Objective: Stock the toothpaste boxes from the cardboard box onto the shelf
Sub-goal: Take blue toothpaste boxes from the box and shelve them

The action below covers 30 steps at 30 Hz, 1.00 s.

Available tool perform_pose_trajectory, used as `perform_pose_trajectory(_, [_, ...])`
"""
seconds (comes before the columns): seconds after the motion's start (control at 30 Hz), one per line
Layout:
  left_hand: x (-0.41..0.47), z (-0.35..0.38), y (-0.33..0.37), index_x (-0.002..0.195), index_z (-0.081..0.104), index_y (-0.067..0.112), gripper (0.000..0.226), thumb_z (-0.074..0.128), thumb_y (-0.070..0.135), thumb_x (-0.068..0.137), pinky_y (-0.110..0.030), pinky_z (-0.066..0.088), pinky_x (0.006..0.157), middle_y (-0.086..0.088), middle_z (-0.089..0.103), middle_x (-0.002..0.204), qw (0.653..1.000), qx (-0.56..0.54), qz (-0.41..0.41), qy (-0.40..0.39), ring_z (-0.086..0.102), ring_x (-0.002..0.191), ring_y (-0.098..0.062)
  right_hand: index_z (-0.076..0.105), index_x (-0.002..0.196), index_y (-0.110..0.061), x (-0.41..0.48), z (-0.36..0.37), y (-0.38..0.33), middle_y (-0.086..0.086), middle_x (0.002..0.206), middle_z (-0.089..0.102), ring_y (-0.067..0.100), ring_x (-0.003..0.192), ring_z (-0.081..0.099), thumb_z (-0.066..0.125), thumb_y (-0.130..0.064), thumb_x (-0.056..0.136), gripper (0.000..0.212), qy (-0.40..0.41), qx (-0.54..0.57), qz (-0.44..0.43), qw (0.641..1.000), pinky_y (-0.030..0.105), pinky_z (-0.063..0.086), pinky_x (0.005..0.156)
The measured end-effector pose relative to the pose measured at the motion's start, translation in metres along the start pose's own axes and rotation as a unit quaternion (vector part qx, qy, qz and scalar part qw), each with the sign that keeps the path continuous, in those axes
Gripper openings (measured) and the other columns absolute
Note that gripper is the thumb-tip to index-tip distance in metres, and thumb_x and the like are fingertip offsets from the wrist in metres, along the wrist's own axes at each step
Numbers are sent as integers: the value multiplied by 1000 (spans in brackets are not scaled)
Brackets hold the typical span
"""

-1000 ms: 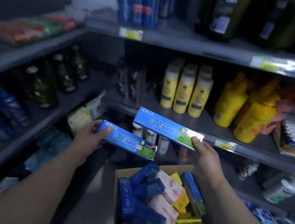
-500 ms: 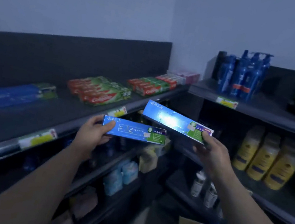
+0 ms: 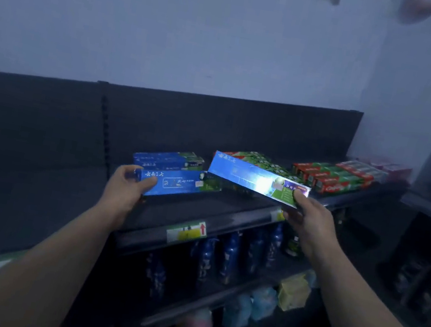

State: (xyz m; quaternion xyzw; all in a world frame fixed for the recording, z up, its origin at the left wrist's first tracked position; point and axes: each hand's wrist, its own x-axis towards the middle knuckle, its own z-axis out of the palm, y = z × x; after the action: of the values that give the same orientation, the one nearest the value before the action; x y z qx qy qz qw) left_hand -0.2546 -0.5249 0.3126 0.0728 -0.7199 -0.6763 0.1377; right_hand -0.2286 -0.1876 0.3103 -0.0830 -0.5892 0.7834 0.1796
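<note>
Holding two toothpaste boxes above shelf [image 3: 200, 209]: my left hand [image 3: 126, 190] clamped on darker box [image 3: 176, 183], my right hand [image 3: 308, 217] pinching glossy box [image 3: 251, 180]. Best laid flush against blue stack [image 3: 169, 159], labels forward.

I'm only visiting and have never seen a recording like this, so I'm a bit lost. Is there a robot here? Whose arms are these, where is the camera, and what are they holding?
There is no machine here: these are a person's two bare arms. The camera is worn on the person's head and looks forward and down, so you see the arms much as the person does.

The left hand grips one end of a blue toothpaste box. The right hand pinches the end of a second blue box, which catches a bright glare. Both are held just over a dark shelf.

Already lying on that shelf are matching blue boxes, behind the left-hand one. Further right are rows of red-and-green boxes. On the level below stand blue bottles.
</note>
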Motion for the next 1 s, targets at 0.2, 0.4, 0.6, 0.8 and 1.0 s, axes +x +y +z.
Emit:
perform_pose_trajectory(0.2, [45,-13,-16,122,52,14,42,71,19,85,-30,44,86,-1,57,113,1000,17,11,16,57,93,-13,67,97,-5,41,49,5,9,93,68,19,81,62,62,-20,91,16,-47,-47,-26,997,26,51,70])
perform_pose_trajectory(0.4, [98,-5,-39,110,53,22,34,74,20,83,-46,47,100,-8,62,119,999,29,-27,7,61,107,-25,71,91,-7,98,68,11,6,90,74,20,81,66,66,-21,88,14,-111,-104,-20,988,33,51,78])
perform_pose_trajectory(0.6, [135,14,-50,115,58,10,38,75,14,81,-24,46,67,-1,50,78,989,138,-15,46,49,69,-14,70,91,-8,141,93,20,0,79,73,7,67,66,64,-14,89,8,-212,-159,-10,964,16,52,61])
perform_pose_trajectory(0.8, [155,15,-59,119,58,7,43,76,14,80,-27,40,80,-4,57,93,979,190,-20,76,54,86,-18,65,100,5,166,116,40,7,87,68,14,76,61,64,-13,89,20,-273,-236,-12,932,14,49,61])
perform_pose_trajectory(1.0, [162,7,-64,110,59,4,39,78,17,79,-34,48,90,-8,64,102,980,179,-38,83,61,94,-23,59,90,-3,174,137,51,6,80,59,18,74,56,65,-32,89,30,-312,-359,-2,880,45,52,71])
